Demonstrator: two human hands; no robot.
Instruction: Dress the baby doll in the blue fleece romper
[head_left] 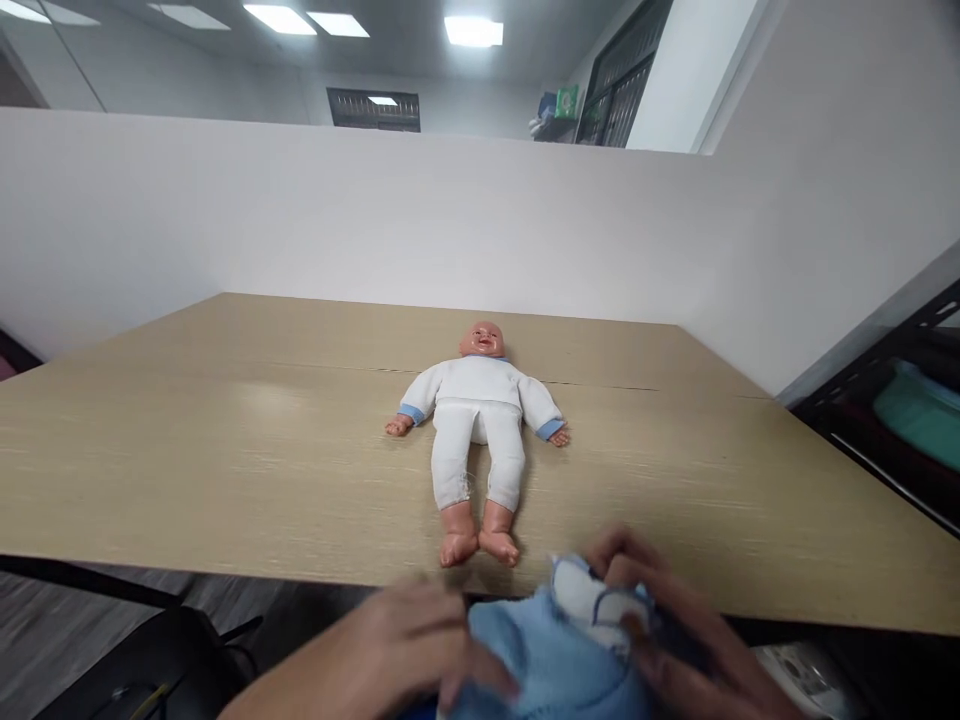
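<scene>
A light blue garment (555,655) with a white, dark-outlined patch is bunched at the near edge of the table. My right hand (667,625) is closed on the patched part, thumb and fingers pinching the fabric. On the other side, my left hand (420,645) curls its fingers over the blue cloth; motion blurs them somewhat. Beyond both hands a baby doll (480,400) lies on its back, head away from me and feet towards me. It wears a white top and white trousers with blue cuffs at the wrists. Neither hand touches the doll.
The wooden table (300,460) stretches out to a white wall (450,220) with a window above. At the right stands a dark rack (922,400) with a green item. A black chair (172,665) is at the lower left.
</scene>
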